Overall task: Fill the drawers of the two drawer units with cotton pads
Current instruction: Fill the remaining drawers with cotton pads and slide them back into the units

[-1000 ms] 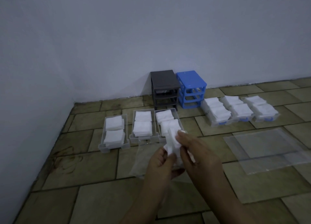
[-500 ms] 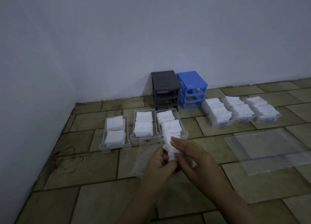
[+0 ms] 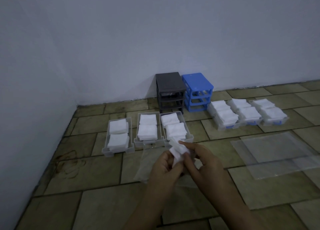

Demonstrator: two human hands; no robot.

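My left hand (image 3: 164,167) and my right hand (image 3: 204,162) both hold a small stack of white cotton pads (image 3: 177,151) in front of me, just short of the nearest clear drawer (image 3: 188,137). Three clear drawers with pads lie side by side on the floor: the left drawer (image 3: 105,147), the middle drawer (image 3: 136,142) and that right one. A dark grey drawer unit (image 3: 170,91) and a blue drawer unit (image 3: 198,91) stand against the wall, their slots without drawers. Three blue-handled drawers (image 3: 247,114) heaped with pads lie right of the blue unit.
A clear plastic bag (image 3: 143,167) lies on the tiled floor under my hands. Larger clear plastic sheets (image 3: 277,153) lie at the right. White walls meet in a corner at the left.
My hands with the pad stack have dropped slightly lower and drawn together; my right hand's fingers have moved from the top of the stack to its side.
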